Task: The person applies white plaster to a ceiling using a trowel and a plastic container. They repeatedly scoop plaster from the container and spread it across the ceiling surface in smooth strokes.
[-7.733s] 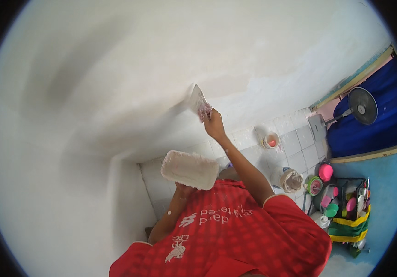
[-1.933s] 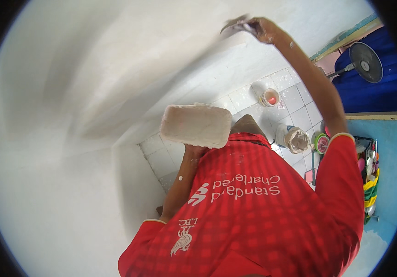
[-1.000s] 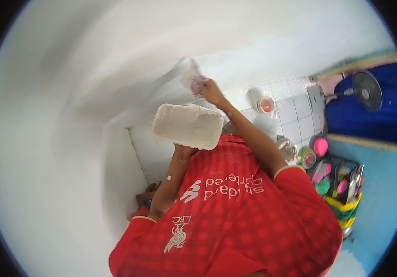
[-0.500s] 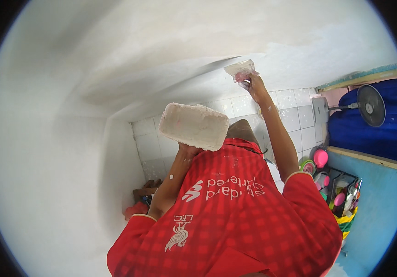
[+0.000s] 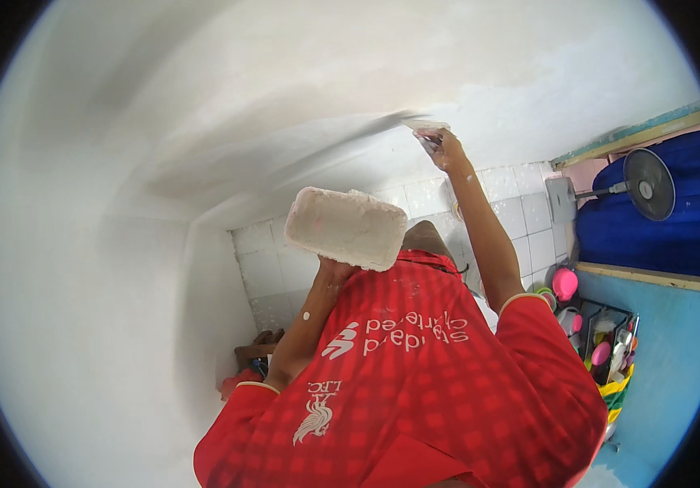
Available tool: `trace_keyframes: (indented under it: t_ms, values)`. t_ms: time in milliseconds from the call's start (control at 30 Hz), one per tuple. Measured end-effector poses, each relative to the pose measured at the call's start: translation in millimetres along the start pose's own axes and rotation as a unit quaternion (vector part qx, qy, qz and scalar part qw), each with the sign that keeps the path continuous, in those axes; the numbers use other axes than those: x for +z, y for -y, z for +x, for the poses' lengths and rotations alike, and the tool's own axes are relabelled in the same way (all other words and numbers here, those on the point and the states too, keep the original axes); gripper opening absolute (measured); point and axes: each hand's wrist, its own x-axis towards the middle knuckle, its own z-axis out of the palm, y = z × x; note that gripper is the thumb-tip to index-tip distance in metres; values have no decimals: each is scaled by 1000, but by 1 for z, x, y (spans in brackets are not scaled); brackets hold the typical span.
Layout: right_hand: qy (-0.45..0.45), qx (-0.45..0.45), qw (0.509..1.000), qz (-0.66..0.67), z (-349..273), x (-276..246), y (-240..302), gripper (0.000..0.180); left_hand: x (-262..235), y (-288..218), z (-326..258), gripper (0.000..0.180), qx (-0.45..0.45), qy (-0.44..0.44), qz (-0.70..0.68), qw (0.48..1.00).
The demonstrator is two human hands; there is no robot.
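My left hand (image 5: 337, 268) is closed under a rectangular tray (image 5: 292, 231) coated with off-white putty, holding it up in front of my chest; most of its fingers are hidden beneath. Inside the tray lies a smooth layer of pale putty (image 5: 350, 229). Farther out and to the right, my right hand (image 5: 446, 150) grips a putty knife (image 5: 430, 128) with a reddish handle. Its wide blade is seen nearly edge-on at the whitish wall (image 5: 496, 93); whether it touches cannot be told. White smears show on my fingers and forearms.
White tiles (image 5: 496, 191) line the lower wall. To the right are a grey fan (image 5: 648, 185), a blue curtain (image 5: 610, 232) and a dark rack (image 5: 608, 317) with colourful kitchenware. A brown object (image 5: 256, 348) sits low at left, beside my left arm.
My right hand has turned the putty knife, so its blade shows much thinner than before. The hand sits slightly lower in view. The tray has barely shifted, with the whole view moving a little.
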Motion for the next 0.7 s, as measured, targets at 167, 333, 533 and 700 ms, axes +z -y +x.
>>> trace_keyframes:
  t_ms: [167, 333, 533, 700]
  values:
    - [-82, 121, 982, 119, 4, -3, 65, 25, 10, -6, -2, 65, 9, 3, 3, 1000]
    - [-125, 155, 976, 84, 14, -16, 128, 25, 28, -6, 3, 65, 0, -2, 1, 1000]
    - [-112, 102, 984, 88, 24, -46, 185, 25, 46, 1, 13, 65, -5, 2, 3, 1000]
    - [-28, -22, 996, -87, 83, -121, 189, 26, 45, 17, 22, 65, -33, 9, 3, 999]
